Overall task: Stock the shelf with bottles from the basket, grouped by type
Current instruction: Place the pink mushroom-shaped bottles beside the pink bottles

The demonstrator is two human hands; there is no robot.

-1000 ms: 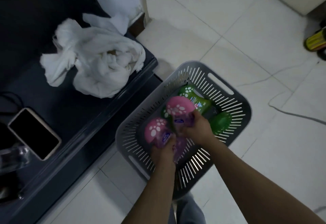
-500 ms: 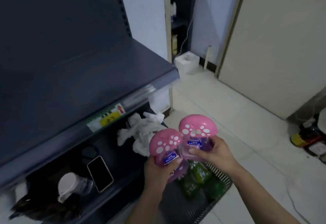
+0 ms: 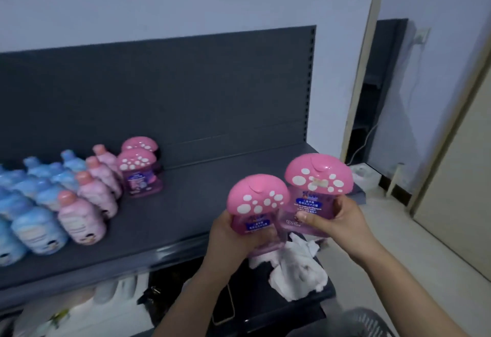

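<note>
In the head view, the left hand (image 3: 231, 238) is gripping the left bottle (image 3: 256, 196), fingers and thumb curling round its clear purple body below the pink, white-spotted cap. The right hand (image 3: 342, 219) is gripping the right bottle (image 3: 318, 174), which looks the same, its thumb pressing across the blue label and its fingers wrapping behind. Both bottles are being held upright and side by side, touching or nearly so, in the air just in front of the shelf (image 3: 202, 198), above its front edge and towards its right end. On the shelf, a pair (image 3: 139, 172) with the same spotted caps is standing one behind the other near the dark back panel (image 3: 186, 84). Just left of them, pink bottles (image 3: 93, 196) are standing in a row running from back to front, and blue bottles (image 3: 37, 204) are filling the space further left, blurred. Below, a crumpled white cloth (image 3: 297, 270) is lying on the lower shelf (image 3: 292, 307), partly behind the held bottles, and a dark phone (image 3: 228, 307) is lying beside the left forearm. The grey slotted rim of the basket (image 3: 369, 320) is showing at the bottom edge, between the forearms, on the pale floor.
</note>
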